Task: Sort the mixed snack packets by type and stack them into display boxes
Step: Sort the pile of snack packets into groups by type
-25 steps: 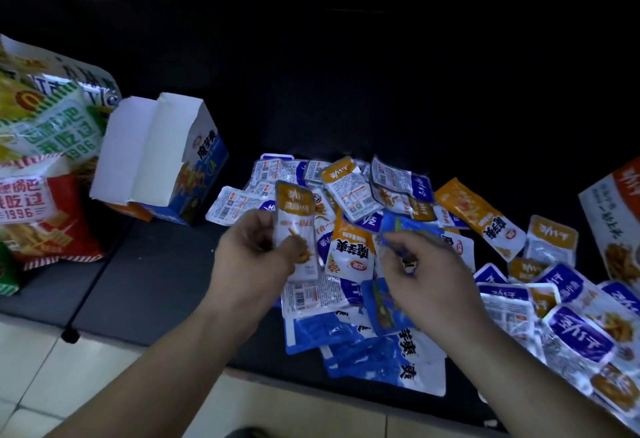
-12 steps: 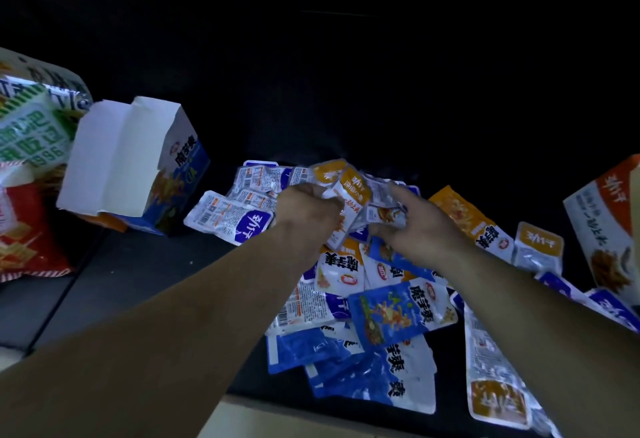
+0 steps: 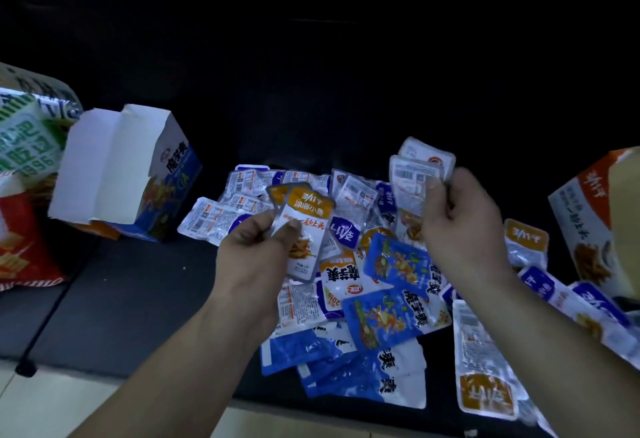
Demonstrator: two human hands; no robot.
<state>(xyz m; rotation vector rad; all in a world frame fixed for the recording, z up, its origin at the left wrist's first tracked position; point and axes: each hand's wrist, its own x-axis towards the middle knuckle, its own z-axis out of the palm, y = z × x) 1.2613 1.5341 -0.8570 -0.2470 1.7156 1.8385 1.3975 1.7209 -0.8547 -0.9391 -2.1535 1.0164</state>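
Observation:
A heap of mixed snack packets (image 3: 388, 313), orange, blue and purple, lies on a dark shelf. My left hand (image 3: 252, 257) pinches a small stack of orange-topped fish packets (image 3: 306, 229) above the heap's left side. My right hand (image 3: 460, 222) grips a couple of silvery packets (image 3: 415, 177), backs facing me, lifted over the heap's far right. A blue display box (image 3: 138, 174) with its white flaps open stands to the left. An orange and white display box (image 3: 595, 222) stands at the right edge.
Large green and red snack bags (image 3: 24, 167) lean at the far left. The shelf's front edge (image 3: 138, 378) runs below my forearms, with pale floor tiles beneath. Behind the heap the shelf is dark.
Both hands have drawn back from the far part of the heap and risen. The right hand now holds silvery packets it lifted; the left still holds its orange-topped packets.

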